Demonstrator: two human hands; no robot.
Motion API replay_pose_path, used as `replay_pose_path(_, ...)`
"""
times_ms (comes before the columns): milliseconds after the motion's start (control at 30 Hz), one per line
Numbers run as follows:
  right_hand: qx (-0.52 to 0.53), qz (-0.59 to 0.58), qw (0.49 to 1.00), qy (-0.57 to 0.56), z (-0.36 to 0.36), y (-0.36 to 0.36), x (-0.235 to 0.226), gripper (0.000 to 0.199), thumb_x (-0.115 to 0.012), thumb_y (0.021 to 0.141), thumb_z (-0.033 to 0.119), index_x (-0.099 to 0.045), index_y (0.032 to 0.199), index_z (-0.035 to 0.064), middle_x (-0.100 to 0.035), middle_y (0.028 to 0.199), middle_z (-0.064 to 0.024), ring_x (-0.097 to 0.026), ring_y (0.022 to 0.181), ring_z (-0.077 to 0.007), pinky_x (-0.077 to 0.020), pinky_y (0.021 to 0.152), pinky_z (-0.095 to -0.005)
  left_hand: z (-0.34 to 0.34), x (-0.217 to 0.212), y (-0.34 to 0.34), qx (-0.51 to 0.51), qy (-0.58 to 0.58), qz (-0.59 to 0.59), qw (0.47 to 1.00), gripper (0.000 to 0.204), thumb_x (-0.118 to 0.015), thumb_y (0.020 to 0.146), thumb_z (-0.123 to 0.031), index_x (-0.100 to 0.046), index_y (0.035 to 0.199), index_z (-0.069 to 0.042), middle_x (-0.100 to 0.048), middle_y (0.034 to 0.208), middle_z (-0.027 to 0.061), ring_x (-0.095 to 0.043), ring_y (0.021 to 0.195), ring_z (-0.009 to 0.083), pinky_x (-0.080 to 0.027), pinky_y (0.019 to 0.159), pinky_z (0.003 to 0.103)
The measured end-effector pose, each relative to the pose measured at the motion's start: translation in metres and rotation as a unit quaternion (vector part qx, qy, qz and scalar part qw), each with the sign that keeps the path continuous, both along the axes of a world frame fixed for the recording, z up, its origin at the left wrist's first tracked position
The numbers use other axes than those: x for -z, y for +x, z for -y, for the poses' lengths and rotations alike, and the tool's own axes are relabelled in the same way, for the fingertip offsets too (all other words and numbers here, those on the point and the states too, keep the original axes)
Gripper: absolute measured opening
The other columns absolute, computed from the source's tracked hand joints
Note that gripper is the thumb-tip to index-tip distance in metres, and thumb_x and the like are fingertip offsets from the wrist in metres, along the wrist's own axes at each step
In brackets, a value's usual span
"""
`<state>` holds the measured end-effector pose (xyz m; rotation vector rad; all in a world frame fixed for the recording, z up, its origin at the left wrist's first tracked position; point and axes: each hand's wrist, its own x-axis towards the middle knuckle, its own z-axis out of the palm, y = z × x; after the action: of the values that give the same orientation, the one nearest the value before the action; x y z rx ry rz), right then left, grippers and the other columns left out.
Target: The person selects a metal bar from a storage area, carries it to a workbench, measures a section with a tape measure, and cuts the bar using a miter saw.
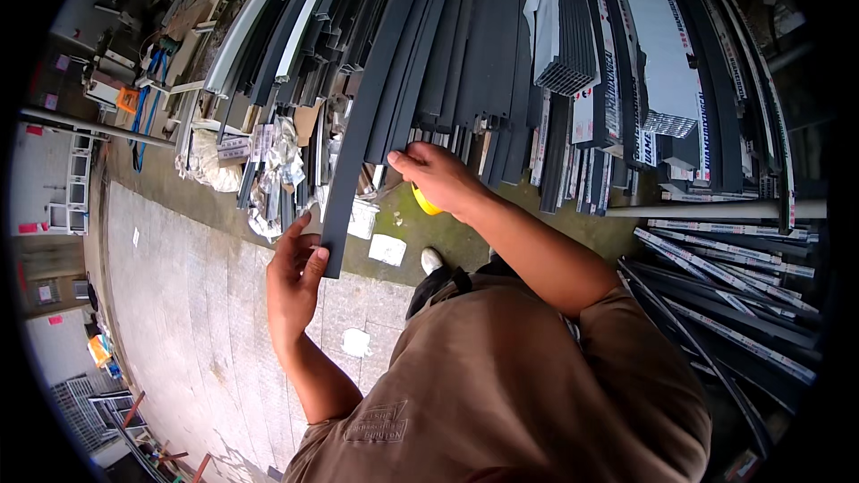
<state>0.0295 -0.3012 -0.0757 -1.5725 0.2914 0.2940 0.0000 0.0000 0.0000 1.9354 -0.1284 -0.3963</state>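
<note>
My left hand (300, 273) grips the near end of a long dark grey metal profile (349, 170), thumb on top and fingers at its left side. This profile sticks out farther toward me than its neighbours. My right hand (434, 177) is closed at the near end of a second dark profile (398, 116), just right of the first. Its fingertips are partly hidden. A bright yellow object (425, 200) shows below the right hand, mostly covered, so its kind is unclear.
Wrapped bundles of profiles (667, 54) lie at the right of the rack. More taped lengths (725, 259) are stacked low at the right. Crumpled plastic wrap (282, 156) hangs near the left bundles. A pale paved floor (206, 304) stretches left, with a white scrap (356, 343) on it.
</note>
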Motion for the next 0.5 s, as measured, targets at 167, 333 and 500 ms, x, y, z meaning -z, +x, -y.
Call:
replay_pose_path(167, -0.050, -0.052, 0.997, -0.011, 0.004, -0.011, -0.003, 0.059, -0.056, 0.114, 0.058, -0.073, 0.120, 0.0021, -0.067, 0.098, -0.0031, -0.061, 0.092, -0.0143, -0.0507, 0.086, -0.0319, 0.011, -0.004, -0.024, -0.031, 0.086, 0.042, 0.995, 0.052, -0.072, 0.103, -0.003, -0.058, 0.153, 0.003, -0.077, 0.114, 0.0138, -0.073, 0.095, 0.0185, -0.061, 0.084, 0.035)
replay_pose_path(333, -0.020, 0.006, 1.000, -0.019, 0.005, -0.003, 0.002, 0.057, -0.057, 0.112, 0.057, -0.071, 0.099, 0.0029, -0.064, 0.082, -0.0035, -0.059, 0.077, -0.0170, -0.0486, 0.075, -0.0359, 0.035, -0.018, -0.022, -0.034, 0.086, 0.071, 0.993, 0.051, -0.072, 0.103, -0.004, -0.058, 0.151, 0.006, -0.077, 0.117, 0.0170, -0.077, 0.094, 0.0229, -0.063, 0.084, 0.037)
replay_pose_path(500, -0.016, 0.000, 0.999, 0.037, 0.012, -0.017, 0.001, 0.057, -0.058, 0.113, 0.059, -0.074, 0.115, 0.0041, -0.064, 0.091, -0.0001, -0.057, 0.084, -0.0121, -0.0470, 0.079, -0.0300, 0.040, -0.012, -0.026, -0.046, 0.117, 0.127, 0.984, 0.051, -0.073, 0.103, -0.009, -0.059, 0.151, 0.003, -0.075, 0.126, 0.0205, -0.076, 0.106, 0.0287, -0.062, 0.091, 0.041)
